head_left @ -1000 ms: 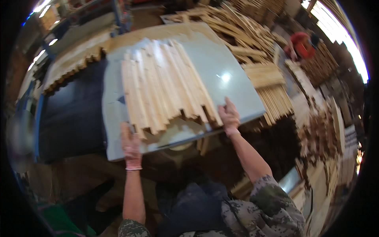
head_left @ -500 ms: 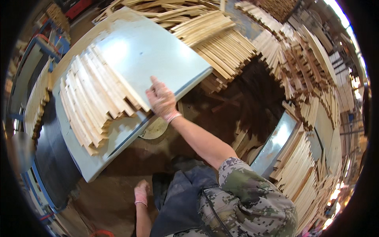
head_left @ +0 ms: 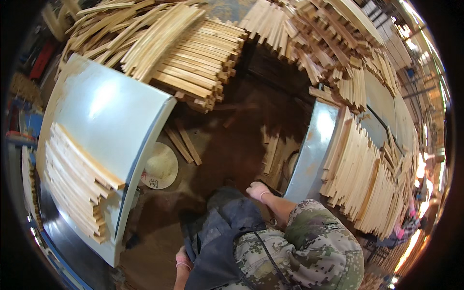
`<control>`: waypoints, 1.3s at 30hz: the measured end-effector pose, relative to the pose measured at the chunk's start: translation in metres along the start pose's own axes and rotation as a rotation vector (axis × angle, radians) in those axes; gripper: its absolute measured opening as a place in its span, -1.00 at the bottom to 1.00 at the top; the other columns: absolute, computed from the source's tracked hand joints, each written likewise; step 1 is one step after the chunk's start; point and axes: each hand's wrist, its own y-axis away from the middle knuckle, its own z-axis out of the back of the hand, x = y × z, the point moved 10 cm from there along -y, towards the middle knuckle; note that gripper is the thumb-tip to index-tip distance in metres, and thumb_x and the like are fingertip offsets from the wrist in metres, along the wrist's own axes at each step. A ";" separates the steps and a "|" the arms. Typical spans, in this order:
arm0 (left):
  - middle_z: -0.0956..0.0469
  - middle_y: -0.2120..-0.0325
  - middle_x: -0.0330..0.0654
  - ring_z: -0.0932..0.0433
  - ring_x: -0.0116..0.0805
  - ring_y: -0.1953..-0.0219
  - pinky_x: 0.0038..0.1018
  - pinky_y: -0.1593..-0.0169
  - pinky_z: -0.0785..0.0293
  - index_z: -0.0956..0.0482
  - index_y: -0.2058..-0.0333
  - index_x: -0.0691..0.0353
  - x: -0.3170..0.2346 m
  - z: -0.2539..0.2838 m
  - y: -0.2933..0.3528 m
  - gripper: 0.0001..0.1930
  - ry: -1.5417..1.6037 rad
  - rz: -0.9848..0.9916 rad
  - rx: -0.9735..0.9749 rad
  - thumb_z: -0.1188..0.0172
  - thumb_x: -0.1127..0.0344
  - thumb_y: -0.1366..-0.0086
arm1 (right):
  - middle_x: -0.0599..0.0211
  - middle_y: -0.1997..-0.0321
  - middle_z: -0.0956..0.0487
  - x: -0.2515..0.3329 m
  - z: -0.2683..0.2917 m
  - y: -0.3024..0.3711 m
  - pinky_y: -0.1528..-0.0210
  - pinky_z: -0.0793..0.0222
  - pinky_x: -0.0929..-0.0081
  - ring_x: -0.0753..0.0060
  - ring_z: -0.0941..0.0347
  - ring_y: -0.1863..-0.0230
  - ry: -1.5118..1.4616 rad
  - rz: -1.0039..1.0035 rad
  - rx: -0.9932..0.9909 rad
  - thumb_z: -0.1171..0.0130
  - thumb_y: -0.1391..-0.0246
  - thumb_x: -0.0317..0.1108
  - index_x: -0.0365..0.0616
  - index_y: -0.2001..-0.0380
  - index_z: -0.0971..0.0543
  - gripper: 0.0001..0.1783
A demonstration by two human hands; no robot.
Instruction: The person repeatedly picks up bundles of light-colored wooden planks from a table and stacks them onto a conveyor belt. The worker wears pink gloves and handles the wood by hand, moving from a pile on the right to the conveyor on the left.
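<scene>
My right hand (head_left: 258, 190), in a thin pinkish glove, is in front of my body, left of the near end of a pale blue metal-topped table (head_left: 314, 145). Nothing shows sticking out of it, and its fingers are too small and turned under to read. Low by the dark apron (head_left: 217, 217) is my left hand (head_left: 183, 258), also gloved, its fingers mostly hidden. On the pale blue sheet-topped table (head_left: 116, 116) at the left lies a row of light wooden strips (head_left: 77, 179), apart from both hands.
Stacked wooden strips (head_left: 193, 63) stand beyond the left table. More strips (head_left: 353, 169) lie side by side on the right table. A round pale hat-like disc (head_left: 161, 166) and loose sticks (head_left: 183, 140) are on the brown floor between. Further stacks (head_left: 328, 34) stand at the far right.
My right hand has left the edge of the strips on the left table and drawn back beside my body. The view has swung right, and my left hand sits lower by the apron.
</scene>
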 end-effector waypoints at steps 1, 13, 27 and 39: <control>-0.70 -0.07 -0.12 -0.64 -0.12 -0.06 -0.27 -0.18 -0.54 -0.67 -0.14 0.25 -0.029 -0.004 -0.011 -0.53 -0.057 -0.016 -0.010 -0.22 0.02 -0.47 | -0.23 -0.24 -0.62 -0.026 -0.002 -0.009 -0.39 -0.40 0.06 -0.21 -0.51 -0.31 0.042 0.026 0.009 -0.09 -0.28 -0.06 -0.27 -0.03 -0.71 -0.48; -0.48 0.46 -0.34 -0.48 -0.43 0.41 -0.39 0.31 -0.42 -0.55 0.32 0.14 -0.304 -0.230 -0.091 -0.76 -0.497 -0.257 0.235 -0.32 0.14 -0.43 | 0.36 0.46 -0.49 0.036 0.000 0.030 0.45 -0.32 0.42 0.46 -0.43 0.51 -1.353 -0.320 -0.197 -0.25 -0.37 -0.29 -0.09 0.09 -0.49 -0.81; -0.59 0.15 -0.18 -0.54 -0.29 0.16 -0.36 0.05 -0.51 -0.62 -0.06 0.20 -0.259 -0.289 -0.340 -0.62 -1.217 -0.168 0.050 -0.25 0.07 -0.45 | 0.28 0.17 -0.66 0.112 -0.159 -0.083 0.22 -0.58 0.41 0.39 -0.59 0.30 -1.843 -0.489 0.102 -0.29 -0.39 -0.31 -0.32 -0.39 -0.46 -0.41; -0.64 -0.16 0.00 -0.60 -0.02 -0.16 -0.29 -0.26 -0.45 -0.63 -0.12 0.22 -0.250 -0.344 -0.548 -0.52 -1.534 -0.191 -0.033 -0.19 -0.02 -0.45 | 0.21 0.06 -0.66 0.054 -0.174 -0.208 0.12 -0.59 0.46 0.43 -0.60 0.18 -1.983 -0.590 0.092 -0.27 -0.43 -0.31 -0.39 -0.41 -0.39 -0.39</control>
